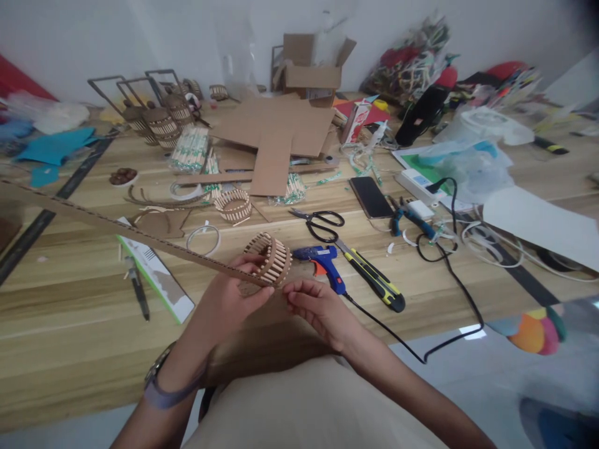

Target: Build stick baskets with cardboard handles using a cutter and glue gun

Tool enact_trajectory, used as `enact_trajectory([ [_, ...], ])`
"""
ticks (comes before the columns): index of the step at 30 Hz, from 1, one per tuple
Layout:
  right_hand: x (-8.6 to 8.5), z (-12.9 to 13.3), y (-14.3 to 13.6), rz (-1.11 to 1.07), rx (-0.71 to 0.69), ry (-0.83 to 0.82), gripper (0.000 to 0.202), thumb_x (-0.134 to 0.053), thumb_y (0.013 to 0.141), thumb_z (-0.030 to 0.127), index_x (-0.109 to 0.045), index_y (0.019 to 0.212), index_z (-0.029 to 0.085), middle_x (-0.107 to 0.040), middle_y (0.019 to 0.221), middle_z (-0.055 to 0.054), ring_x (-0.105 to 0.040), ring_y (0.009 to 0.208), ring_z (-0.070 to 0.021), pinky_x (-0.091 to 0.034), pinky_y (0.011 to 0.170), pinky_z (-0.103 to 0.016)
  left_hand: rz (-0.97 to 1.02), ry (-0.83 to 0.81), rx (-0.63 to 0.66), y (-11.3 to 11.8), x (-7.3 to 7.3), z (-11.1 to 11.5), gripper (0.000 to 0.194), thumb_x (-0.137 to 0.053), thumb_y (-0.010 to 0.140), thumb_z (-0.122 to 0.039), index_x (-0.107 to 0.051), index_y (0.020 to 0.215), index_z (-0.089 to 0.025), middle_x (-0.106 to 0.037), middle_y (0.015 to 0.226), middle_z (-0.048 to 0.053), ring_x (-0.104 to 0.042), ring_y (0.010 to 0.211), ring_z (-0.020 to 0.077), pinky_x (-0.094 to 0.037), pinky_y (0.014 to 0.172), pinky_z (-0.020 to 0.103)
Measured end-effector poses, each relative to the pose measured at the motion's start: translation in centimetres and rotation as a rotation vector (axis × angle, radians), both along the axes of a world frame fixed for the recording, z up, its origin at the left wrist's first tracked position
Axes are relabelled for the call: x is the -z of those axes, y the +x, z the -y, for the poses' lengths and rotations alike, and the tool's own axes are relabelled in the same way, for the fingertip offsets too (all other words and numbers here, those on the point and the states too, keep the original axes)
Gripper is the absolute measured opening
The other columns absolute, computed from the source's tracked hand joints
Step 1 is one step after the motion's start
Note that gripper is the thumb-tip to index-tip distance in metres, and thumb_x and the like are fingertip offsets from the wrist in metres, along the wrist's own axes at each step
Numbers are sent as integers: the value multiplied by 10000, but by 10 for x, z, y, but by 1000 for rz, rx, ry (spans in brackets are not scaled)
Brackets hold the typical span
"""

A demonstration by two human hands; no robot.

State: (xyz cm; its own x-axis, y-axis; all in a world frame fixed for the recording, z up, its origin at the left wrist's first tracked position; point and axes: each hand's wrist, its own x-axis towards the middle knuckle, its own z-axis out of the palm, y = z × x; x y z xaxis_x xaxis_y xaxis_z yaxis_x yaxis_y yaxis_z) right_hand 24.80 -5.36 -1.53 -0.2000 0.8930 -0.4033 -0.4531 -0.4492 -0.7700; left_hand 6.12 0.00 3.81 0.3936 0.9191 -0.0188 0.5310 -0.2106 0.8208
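Note:
A round, basket-like ring of short wooden sticks banded with brown cardboard is tilted in my left hand, its fingers and thumb closed on the lower left side. A long corrugated cardboard strip runs from the ring's base to the left edge of the view. Close to the ring's lower right rim, my right hand has thumb and fingers pinched together; what they hold is too small to make out. A blue hot glue gun lies just beyond the right hand.
Right of the glue gun lie a yellow-black utility knife, black-handled scissors and a phone. A second stick ring stands behind. Cardboard sheets fill the back. A black cord hangs over the front edge.

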Motion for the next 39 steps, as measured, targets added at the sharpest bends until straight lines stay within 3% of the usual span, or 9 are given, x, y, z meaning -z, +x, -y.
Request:
enact_trajectory([
  [4,-3,4,19,356,-9,159,357,-748,764,516,-575,683,214,-578,620,19,-515,608,-139,-425,640,-288,-55,24,-6,-7,3,-4,216,-625,774,-357,-736,906,-227,-692,1183,65,-654,1106,276,-498,1055,470],
  [8,-5,5,69,1118,107,518,406,-517,939,506,-546,645,227,-592,696,-47,-543,712,-212,-436,709,-358,-108,34,-30,-12,12,-7,207,-621,780,-383,-720,854,-216,-675,1228,91,-641,1153,297,-476,1091,477],
  [12,7,9,116,1767,125,455,250,-572,914,403,-666,977,180,-670,988,-156,-579,910,-325,-461,849,-474,-124,58,-66,-14,20,-9,241,-633,771,-389,-730,925,-231,-680,1227,80,-659,1120,292,-503,1063,467],
  [20,18,-6,158,1958,132,369,257,-547,937,307,-654,1096,135,-676,1031,-181,-612,967,-345,-496,885,-487,-134,54,-38,-16,28,-10,241,-613,779,-423,-721,885,-237,-677,1253,76,-666,1136,311,-527,1028,486],
  [24,0,-14,127,2132,171,376,296,-515,975,342,-664,1103,120,-668,1119,-228,-608,1038,-389,-479,865,-504,-151,48,-41,-18,30,-10,266,-612,779,-396,-722,951,-226,-669,1284,90,-647,1174,319,-519,1037,485],
  [28,-6,-10,79,1933,-189,438,356,-552,973,395,-595,1260,188,-723,1040,-120,-689,860,-290,-491,741,-378,-185,45,-29,-21,32,-11,223,-611,785,-392,-711,897,-227,-659,1309,89,-635,1187,320,-516,1028,482],
  [30,-4,-11,71,1881,-239,385,384,-559,967,342,-548,1325,204,-719,1111,-109,-703,840,-262,-480,687,-335,-199,38,-23,-21,33,-13,216,-605,792,-387,-702,898,-225,-653,1314,89,-638,1176,311,-523,1013,476],
  [36,-3,-36,100,2027,-56,276,367,-504,985,295,-579,1292,107,-684,1108,-210,-675,902,-329,-482,694,-384,-260,112,51,-9,38,-21,86,-636,796,-299,-649,806,-214,-693,1199,102,-660,1107,305,-537,971,464],
  [39,-8,-45,100,2030,25,468,303,-561,951,279,-648,1194,122,-666,1048,-206,-633,948,-357,-498,780,-448,-308,184,99,4,42,-24,15,-644,795,-207,-645,782,-212,-720,1061,89,-673,1040,297,-543,928,453],
])
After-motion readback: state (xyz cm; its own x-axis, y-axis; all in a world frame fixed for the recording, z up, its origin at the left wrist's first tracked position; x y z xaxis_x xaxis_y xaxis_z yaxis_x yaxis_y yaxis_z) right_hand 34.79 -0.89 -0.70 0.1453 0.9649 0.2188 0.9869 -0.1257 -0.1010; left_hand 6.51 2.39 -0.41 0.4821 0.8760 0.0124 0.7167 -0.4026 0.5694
